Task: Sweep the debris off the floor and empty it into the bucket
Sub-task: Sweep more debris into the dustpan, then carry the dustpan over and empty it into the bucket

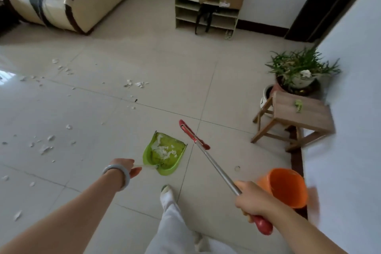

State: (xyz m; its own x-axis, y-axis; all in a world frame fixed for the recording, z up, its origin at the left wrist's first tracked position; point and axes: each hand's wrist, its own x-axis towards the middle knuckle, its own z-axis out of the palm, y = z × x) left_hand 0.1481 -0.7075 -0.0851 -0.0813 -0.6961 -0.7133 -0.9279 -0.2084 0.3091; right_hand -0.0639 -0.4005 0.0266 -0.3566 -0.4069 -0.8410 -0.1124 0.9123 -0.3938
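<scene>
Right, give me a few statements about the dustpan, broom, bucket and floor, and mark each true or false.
1. The green dustpan has white scraps in it. True.
2. The left hand holds the broom. False: it holds the dustpan's handle; the right hand holds the broom.
3. The orange bucket lies to the person's right. True.
4. The floor is swept clean. False: white scraps lie scattered on the left.
5. The plant stands on the wooden stool. False: it stands behind it.

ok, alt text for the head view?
A person's left hand holds a green dustpan of white scraps, right hand a red-headed broom, beside an orange bucket. More scraps litter the tiled floor.
</scene>
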